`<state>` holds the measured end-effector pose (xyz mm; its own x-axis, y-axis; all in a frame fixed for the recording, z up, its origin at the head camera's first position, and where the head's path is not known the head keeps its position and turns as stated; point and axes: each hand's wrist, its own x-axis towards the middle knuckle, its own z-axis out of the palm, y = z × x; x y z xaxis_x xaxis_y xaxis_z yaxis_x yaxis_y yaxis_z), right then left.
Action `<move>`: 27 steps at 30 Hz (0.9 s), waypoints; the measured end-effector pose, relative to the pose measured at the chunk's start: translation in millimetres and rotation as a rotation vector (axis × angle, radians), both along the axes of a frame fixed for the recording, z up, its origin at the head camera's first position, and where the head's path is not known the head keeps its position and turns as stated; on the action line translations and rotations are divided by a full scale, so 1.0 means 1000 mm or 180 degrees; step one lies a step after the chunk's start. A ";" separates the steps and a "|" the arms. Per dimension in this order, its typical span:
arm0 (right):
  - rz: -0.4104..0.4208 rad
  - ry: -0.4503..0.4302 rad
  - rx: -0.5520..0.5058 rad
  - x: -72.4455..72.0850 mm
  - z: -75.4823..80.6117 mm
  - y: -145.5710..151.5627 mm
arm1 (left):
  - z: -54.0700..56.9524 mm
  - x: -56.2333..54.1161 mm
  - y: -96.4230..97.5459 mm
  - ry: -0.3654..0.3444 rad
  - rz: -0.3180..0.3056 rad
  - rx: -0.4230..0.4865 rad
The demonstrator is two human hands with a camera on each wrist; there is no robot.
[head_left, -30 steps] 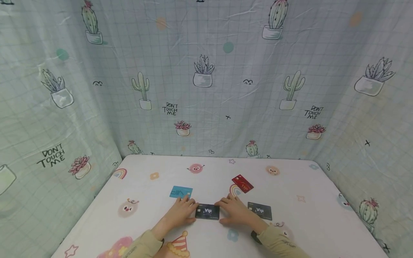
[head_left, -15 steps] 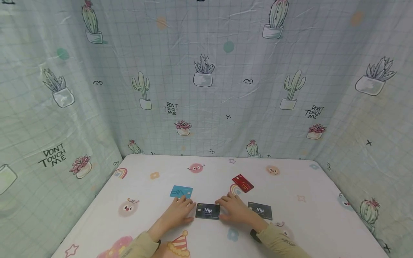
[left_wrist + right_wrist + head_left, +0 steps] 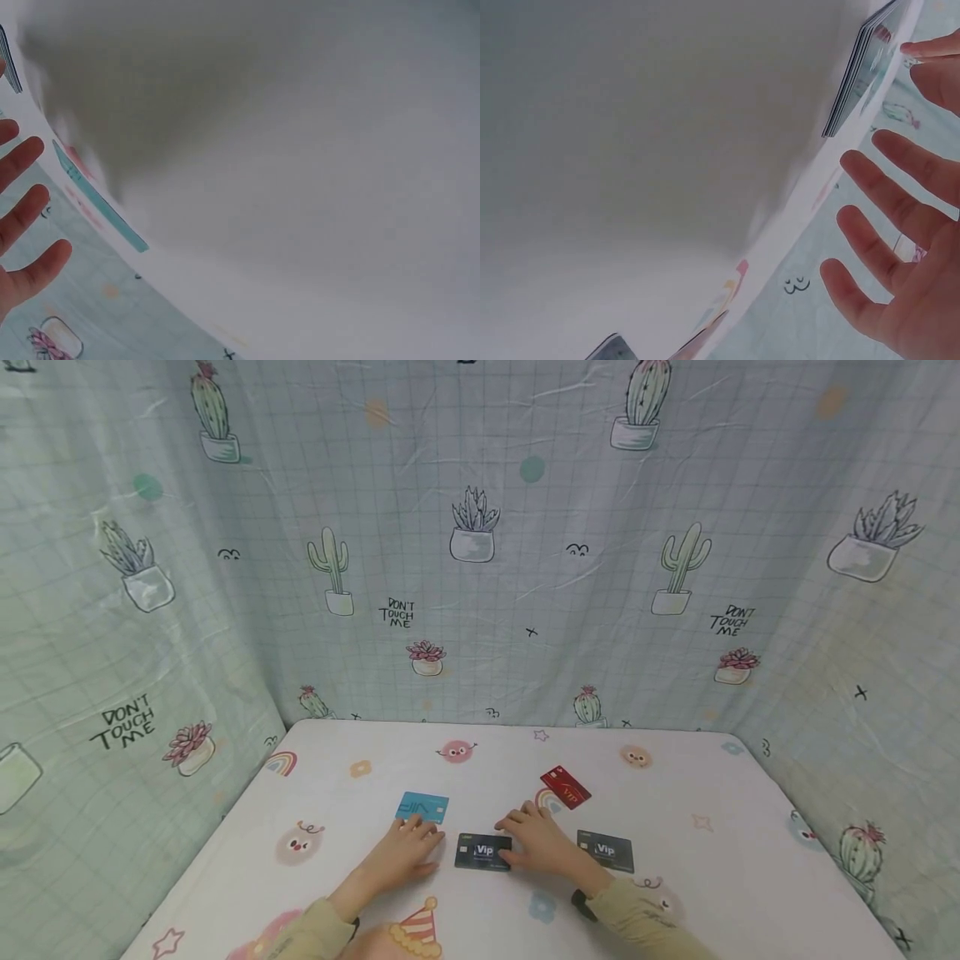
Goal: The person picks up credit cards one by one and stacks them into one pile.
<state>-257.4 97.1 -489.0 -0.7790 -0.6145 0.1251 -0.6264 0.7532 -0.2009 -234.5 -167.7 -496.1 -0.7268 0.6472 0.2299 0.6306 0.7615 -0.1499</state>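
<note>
A neat stack of black Vip cards (image 3: 480,852) lies at the middle of the table; its layered edges show in the right wrist view (image 3: 847,82). My right hand (image 3: 543,839) is over its right end, thumb overlapping the card's edge, fingers spread and loosely bent. Seen from the right wrist, those fingers (image 3: 900,210) are apart and grip nothing. Left of the stack, my left hand (image 3: 401,852) holds nothing, its fingertips near the lower edge of a blue card (image 3: 422,807). The left wrist view shows its fingers (image 3: 22,214) spread.
A red VIP card (image 3: 566,787) lies at the back right. Another black Vip card (image 3: 605,850) is beside my right forearm. A dark item (image 3: 583,906) is partly hidden at the right sleeve. Patterned curtains (image 3: 480,610) enclose the white printed table (image 3: 712,877).
My left hand has withdrawn from the stack, down and to the left. My right hand's fingers have shifted slightly up and left, its thumb now overlapping the stack's edge. The cards stay put.
</note>
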 end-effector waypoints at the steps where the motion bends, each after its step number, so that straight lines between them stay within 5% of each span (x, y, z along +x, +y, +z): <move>1: -0.0011 0.0010 0.0005 0.000 0.000 -0.001 | -0.001 0.000 -0.002 0.0013 -0.0010 0.0005; 8: -0.0045 0.0048 0.0002 -0.001 0.000 -0.006 | -0.002 0.000 -0.012 0.0097 -0.0031 0.0031; 17: -0.0113 -0.0063 -0.0025 -0.001 0.002 -0.014 | 0.003 -0.001 -0.020 -0.0183 0.0088 0.0126; 27: -0.0051 0.0114 0.0014 -0.005 0.005 -0.030 | 0.000 -0.013 -0.036 0.0178 -0.0066 0.0256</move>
